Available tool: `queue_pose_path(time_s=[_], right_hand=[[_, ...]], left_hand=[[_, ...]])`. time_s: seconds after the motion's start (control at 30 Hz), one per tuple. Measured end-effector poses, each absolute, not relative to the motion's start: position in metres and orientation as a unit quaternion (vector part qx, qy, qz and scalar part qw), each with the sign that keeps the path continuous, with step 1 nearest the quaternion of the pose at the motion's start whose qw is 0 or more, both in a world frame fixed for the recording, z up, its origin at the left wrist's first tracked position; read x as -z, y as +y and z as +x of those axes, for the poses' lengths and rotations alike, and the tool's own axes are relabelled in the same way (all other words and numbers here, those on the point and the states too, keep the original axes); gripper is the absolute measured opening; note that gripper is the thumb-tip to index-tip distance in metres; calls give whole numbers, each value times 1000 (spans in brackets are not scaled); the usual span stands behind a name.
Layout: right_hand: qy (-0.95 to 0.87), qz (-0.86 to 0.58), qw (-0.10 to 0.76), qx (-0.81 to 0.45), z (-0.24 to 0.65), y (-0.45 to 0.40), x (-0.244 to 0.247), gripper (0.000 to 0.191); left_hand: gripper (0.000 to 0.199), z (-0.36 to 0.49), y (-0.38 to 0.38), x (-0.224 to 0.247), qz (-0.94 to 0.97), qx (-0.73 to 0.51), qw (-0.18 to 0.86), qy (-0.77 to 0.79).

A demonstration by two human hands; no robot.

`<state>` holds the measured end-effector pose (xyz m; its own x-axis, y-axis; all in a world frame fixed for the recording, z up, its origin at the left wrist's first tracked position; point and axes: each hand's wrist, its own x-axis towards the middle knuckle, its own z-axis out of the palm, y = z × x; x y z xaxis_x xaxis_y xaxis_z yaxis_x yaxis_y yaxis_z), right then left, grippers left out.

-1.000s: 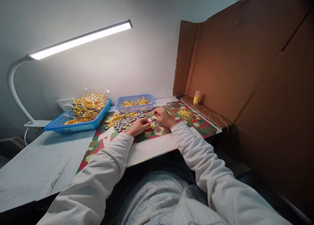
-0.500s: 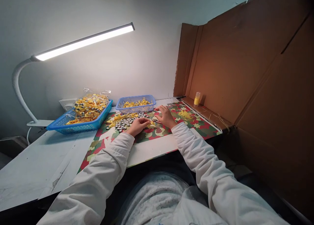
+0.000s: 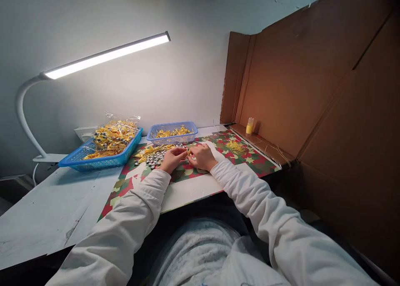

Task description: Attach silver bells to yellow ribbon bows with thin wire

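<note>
A: Where are the hands?
B: Take the silver pile as the landmark. The left hand is just to its right, thumb and fingers nearly closed, pinching a small yellow piece. The right hand is farther right of the pile, fingers curled in to meet that piece.
A: Does the right one grip it too?
B: I can't tell; its fingertips are too small to read.
A: And the piece itself?
B: Right of the pile, between the two hands.
A: What else is around?
B: Yellow stems lie along the pile's left edge. Behind the pile stands a pale blue basket of yellow pieces; left of it, a bigger blue basket sits on the surface, heaped. Well right of the pile are yellow threads.
</note>
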<state>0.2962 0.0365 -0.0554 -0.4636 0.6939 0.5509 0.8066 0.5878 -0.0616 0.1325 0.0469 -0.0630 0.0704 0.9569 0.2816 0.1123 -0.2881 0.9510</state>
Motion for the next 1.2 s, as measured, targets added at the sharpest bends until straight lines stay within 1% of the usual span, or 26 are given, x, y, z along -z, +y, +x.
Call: queue_pose_path(time_s=[0.17, 0.37, 0.43, 0.53, 0.7, 0.8, 0.93, 1.1, 1.2], right_hand=[[-837, -468, 260, 112, 296, 38, 55, 19], [-836, -476, 253, 102, 294, 41, 57, 21], [-838, -472, 257, 95, 295, 42, 58, 22], [-829, -473, 291, 68, 296, 46, 60, 21], [-794, -451, 406, -31, 299, 51, 63, 25], [-783, -422, 450, -80, 301, 51, 64, 26], [-781, -403, 461, -118, 302, 51, 64, 24], [-782, -411, 452, -126, 303, 51, 65, 26], [-779, -416, 448, -143, 303, 51, 65, 25]], left_hand=[[48, 132, 46, 62, 648, -508, 368, 431], [37, 133, 42, 61, 709, -497, 268, 423], [35, 134, 41, 60, 721, -490, 251, 421], [33, 135, 41, 59, 714, -497, 262, 418], [32, 137, 44, 58, 680, -538, 317, 384], [32, 138, 44, 57, 668, -550, 336, 371], [32, 138, 42, 57, 656, -561, 347, 366], [29, 138, 41, 60, 662, -564, 320, 376], [29, 140, 39, 60, 674, -550, 327, 369]])
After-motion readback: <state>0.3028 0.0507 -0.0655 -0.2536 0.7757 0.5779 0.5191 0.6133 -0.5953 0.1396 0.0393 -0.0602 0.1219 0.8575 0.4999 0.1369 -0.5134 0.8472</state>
